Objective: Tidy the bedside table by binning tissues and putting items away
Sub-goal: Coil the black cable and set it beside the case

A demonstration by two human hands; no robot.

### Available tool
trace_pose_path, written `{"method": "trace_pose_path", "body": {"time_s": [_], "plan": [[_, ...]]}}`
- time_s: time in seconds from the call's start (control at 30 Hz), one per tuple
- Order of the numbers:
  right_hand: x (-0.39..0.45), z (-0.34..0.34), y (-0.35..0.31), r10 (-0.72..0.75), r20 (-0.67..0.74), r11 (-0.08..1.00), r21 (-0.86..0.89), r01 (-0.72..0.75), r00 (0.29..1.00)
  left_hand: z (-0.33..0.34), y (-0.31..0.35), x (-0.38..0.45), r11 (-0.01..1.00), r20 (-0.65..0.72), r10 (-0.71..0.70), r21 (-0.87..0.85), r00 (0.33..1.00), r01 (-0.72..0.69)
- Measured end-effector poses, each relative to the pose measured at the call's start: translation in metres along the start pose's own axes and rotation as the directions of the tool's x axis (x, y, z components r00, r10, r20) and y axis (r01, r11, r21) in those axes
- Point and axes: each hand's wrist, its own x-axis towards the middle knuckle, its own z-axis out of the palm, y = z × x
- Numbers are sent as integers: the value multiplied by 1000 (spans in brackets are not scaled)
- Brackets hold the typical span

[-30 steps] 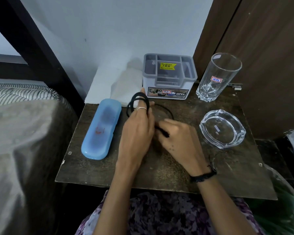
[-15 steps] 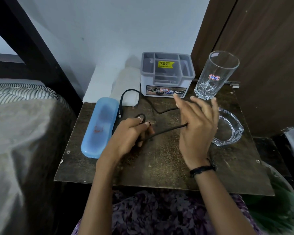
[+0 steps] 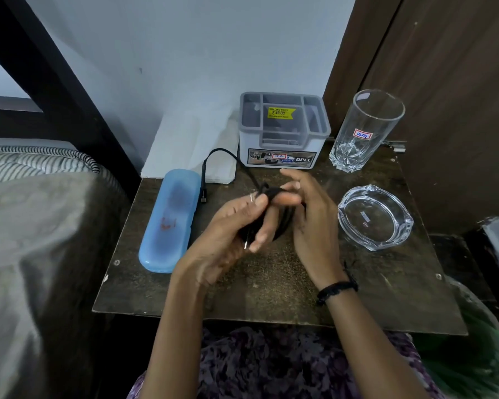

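A black cable (image 3: 283,217) is bunched in loops between my two hands above the middle of the dark bedside table (image 3: 271,289). My left hand (image 3: 228,234) grips the loops, with a metal plug tip poking out below its fingers. My right hand (image 3: 314,214) closes around the loops from the right. The cable's free end (image 3: 211,162) arches back past the grey organiser box (image 3: 284,131) and its plug hangs beside the blue case (image 3: 170,220). White tissues (image 3: 190,148) lean against the wall behind the case.
A tall drinking glass (image 3: 363,131) stands at the back right. A glass ashtray (image 3: 375,217) lies in front of it. A bed with a grey cover (image 3: 41,240) borders the table on the left. A green bag (image 3: 473,341) sits low at the right.
My hands were apart with the cable stretched between them; now they have come together and the cable is gathered in loops. The free end still trails toward the organiser.
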Motion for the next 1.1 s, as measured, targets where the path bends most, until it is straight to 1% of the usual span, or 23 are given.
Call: {"method": "trace_pose_path", "body": {"time_s": [0.1, 0.13, 0.2, 0.27, 0.33, 0.37, 0.43, 0.47, 0.5, 0.57, 0.6, 0.63, 0.67, 0.7, 0.73, 0.8, 0.83, 0.9, 1.0, 1.1], "plan": [[0, 1, -2, -28, 31, 996, 88, 26, 999, 0, 0, 4, 988, -151, 126, -70, 981, -137], [0, 2, -3, -29, 56, 992, 122, 22, 998, 0, 1, 6, 975, -201, 171, -108, 965, -195], [-1, 5, -5, -19, 113, 985, 175, -1, 993, -2, 0, 8, 944, -309, 217, -176, 926, -280], [-3, 8, -9, -7, 144, 977, 213, -24, 990, -2, -1, 9, 939, -409, 240, -131, 880, -317], [-3, 10, -10, -45, 150, 980, 198, 14, 988, 0, -3, 11, 951, -477, 264, -17, 838, -309], [-3, 11, -10, -78, 159, 986, 156, 53, 984, 3, -4, 11, 958, -503, 273, 60, 820, -282], [-4, 13, -9, -156, 191, 988, 39, 152, 969, 3, -7, 11, 939, -537, 325, 284, 778, -196], [-4, 13, -9, -194, 202, 980, -8, 200, 960, 3, -9, 11, 896, -533, 373, 421, 759, -144], [-5, 12, -8, -233, 212, 968, -40, 246, 949, 1, -9, 10, 830, -515, 424, 550, 745, -91], [-6, 9, -9, -309, 231, 940, -72, 333, 923, -4, -8, 7, 649, -457, 501, 760, 735, 30], [-7, 8, -10, -339, 230, 928, -78, 365, 912, -8, -8, 5, 562, -428, 509, 822, 747, 88], [-7, 5, -11, -363, 216, 918, -83, 387, 907, -13, -7, 3, 504, -406, 495, 854, 768, 127], [-7, 3, -11, -381, 188, 910, -99, 404, 905, -17, -6, 1, 480, -395, 471, 865, 789, 147], [-7, 1, -10, -396, 151, 901, -127, 415, 906, -21, -5, -1, 497, -399, 434, 854, 808, 154], [-6, -1, -8, -407, 110, 893, -160, 420, 907, -23, -5, -2, 548, -421, 381, 820, 823, 166], [-5, -5, -5, -404, 27, 898, -175, 403, 914, -19, -4, -1, 695, -473, 249, 695, 845, 184], [-4, -6, -3, -386, -17, 913, -149, 379, 922, -16, -3, -1, 747, -478, 196, 639, 856, 186], [-1, -7, 0, -320, -94, 947, -59, 316, 943, -13, -3, 0, 799, -457, 147, 578, 877, 167], [2, -6, 3, -208, -114, 973, 78, 218, 971, -10, -3, 2, 877, -396, 102, 469, 913, 106], [3, -4, 4, -112, -83, 975, 182, 125, 990, -6, -1, 4, 919, -322, 15, 378, 947, 114]]}}
